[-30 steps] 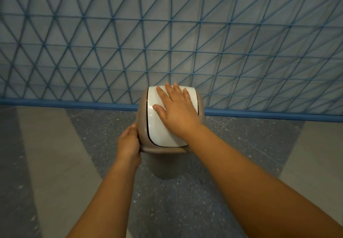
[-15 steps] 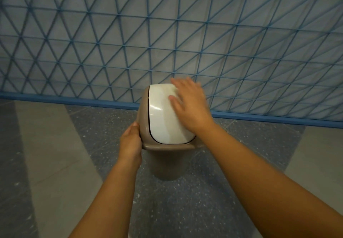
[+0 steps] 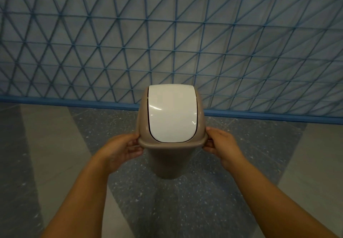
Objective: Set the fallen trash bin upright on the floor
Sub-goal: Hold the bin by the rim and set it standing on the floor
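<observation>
On the speckled grey floor point(image 3: 185, 210), near the far blue-gridded wall point(image 3: 167, 43): beige trash bin point(image 3: 168, 161) upright, white swing lid point(image 3: 171, 114) on top. Left hand point(image 3: 121, 149) gripping left lid rim, right hand point(image 3: 221, 146) gripping right rim, fingers curled under.

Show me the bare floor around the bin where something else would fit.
Bare floor lies left of the trash bin, between it and the blue baseboard, and right of it too. Crowded only at the rim, where the left hand and right hand grip.
</observation>
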